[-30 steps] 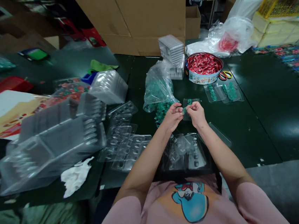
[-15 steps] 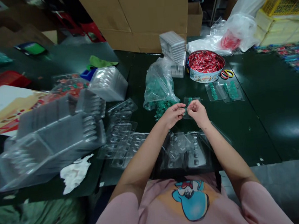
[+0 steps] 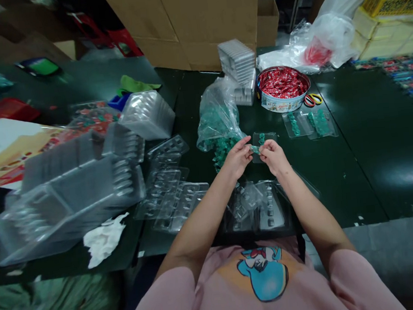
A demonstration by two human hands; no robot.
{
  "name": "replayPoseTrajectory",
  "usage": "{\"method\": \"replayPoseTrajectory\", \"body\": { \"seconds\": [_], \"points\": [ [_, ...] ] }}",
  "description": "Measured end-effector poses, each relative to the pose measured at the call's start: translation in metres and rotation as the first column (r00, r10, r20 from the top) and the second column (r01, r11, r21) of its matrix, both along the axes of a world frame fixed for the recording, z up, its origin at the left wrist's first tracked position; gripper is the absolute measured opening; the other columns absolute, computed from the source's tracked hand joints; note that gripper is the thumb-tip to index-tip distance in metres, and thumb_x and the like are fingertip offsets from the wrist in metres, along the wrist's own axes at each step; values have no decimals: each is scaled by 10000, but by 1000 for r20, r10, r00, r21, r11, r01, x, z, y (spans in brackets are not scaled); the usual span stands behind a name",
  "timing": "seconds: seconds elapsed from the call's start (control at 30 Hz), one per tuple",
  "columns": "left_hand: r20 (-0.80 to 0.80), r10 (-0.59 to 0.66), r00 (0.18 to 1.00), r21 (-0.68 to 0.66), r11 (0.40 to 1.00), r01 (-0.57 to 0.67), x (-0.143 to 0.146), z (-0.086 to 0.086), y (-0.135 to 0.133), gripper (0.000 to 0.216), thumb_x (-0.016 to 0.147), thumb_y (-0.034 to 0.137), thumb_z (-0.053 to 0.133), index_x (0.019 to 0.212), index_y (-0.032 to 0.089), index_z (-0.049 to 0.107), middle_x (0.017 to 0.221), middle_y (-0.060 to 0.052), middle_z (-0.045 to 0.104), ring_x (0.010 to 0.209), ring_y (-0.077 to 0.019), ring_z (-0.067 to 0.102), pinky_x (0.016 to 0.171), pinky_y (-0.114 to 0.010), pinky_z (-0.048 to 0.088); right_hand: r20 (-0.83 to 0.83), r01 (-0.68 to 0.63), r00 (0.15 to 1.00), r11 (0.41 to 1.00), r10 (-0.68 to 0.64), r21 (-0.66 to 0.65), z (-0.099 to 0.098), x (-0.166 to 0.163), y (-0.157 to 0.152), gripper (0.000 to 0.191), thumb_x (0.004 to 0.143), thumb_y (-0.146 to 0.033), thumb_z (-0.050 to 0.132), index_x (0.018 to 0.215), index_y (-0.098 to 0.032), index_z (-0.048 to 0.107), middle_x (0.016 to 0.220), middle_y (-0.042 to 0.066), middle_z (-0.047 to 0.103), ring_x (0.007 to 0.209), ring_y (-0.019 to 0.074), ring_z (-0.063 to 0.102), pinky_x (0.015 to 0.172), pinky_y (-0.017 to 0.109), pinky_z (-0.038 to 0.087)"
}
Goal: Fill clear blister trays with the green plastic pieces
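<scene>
Between my fingertips is a small green piece, held at both ends. My left hand pinches one side of it and my right hand the other. Just beneath lies a clear plastic tray with green pieces in its middle, partly hidden by my hands. Left of my left hand, loose green pieces spill from a clear plastic bag. To the right lie flat clear trays holding rows of green pieces. Nearer my body are several clear blister trays without pieces in them.
A round tin of red wrapped pieces stands behind, with scissors beside it. Stacked clear trays stand by a cardboard box. A large pile of clear plastic trays and a crumpled white tissue lie left.
My hands have drawn slightly apart and tilted, so the green piece between them shows more plainly. The view has shifted a little; the things on the table stay in place.
</scene>
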State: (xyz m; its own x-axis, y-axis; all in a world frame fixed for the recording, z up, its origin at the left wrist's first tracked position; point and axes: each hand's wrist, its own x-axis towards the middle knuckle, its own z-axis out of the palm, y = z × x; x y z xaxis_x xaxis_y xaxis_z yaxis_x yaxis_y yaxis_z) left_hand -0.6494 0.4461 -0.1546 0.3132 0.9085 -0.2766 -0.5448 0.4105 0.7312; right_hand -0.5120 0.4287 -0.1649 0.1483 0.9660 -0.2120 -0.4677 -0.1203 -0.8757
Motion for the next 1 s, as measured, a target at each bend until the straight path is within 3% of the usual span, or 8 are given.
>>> {"method": "replayPoseTrajectory", "body": {
  "seconds": [0.23, 0.37, 0.47, 0.63, 0.8, 1.0],
  "points": [
    [-128, 6, 992, 189, 982, 18, 9, 0, -3, 642, 588, 87, 775, 1200, 207, 623, 781, 48, 599, 679, -60, 551, 659, -191, 417, -86, 34, 995, 997, -39, -64, -2, -2, -1, 359, 542, -230, 716, 762, -235, 432, 599, -95, 496, 540, 64, 464, 471, 163, 279],
    [-246, 118, 962, 313, 949, -36, 14, -2, -3, 601, 595, 78, 747, 1178, 185, 641, 760, 48, 575, 727, -72, 543, 752, -214, 431, -77, 52, 995, 997, -57, -66, -7, -5, -1, 365, 526, -237, 702, 752, -236, 415, 613, -92, 518, 534, 64, 455, 469, 166, 278],
    [-312, 162, 936, 333, 942, -52, 17, -1, -3, 539, 609, 97, 736, 1137, 179, 658, 756, 46, 572, 726, -77, 536, 770, -224, 430, -27, 79, 996, 996, -80, -46, -9, -6, 1, 368, 528, -252, 685, 760, -239, 400, 626, -90, 509, 541, 69, 460, 470, 173, 277],
    [-284, 193, 939, 264, 957, -117, 19, 0, -3, 525, 596, 83, 720, 1107, 176, 639, 736, 51, 562, 688, -66, 523, 702, -203, 410, 161, 135, 977, 990, -140, 42, -13, -7, 4, 285, 591, -291, 601, 777, -240, 390, 669, -80, 495, 536, 71, 419, 507, 201, 334],
    [-105, 45, 993, 64, 997, -38, 18, -4, 0, 648, 554, 66, 721, 1165, 208, 558, 709, 58, 574, 579, -51, 488, 528, -167, 316, 298, 143, 934, 970, -198, 197, -17, -5, 5, 245, 636, -286, 595, 781, -236, 404, 715, -58, 522, 646, 98, 506, 623, 225, 417],
    [40, -73, 997, -26, 997, 74, 11, -8, -4, 648, 554, 28, 701, 1154, 221, 552, 741, 28, 617, 608, -47, 500, 494, -129, 274, 220, 166, 954, 971, -203, 173, -17, -3, 6, 284, 617, -284, 640, 765, -233, 402, 683, -70, 535, 596, 84, 485, 599, 217, 402]
  ]
}}
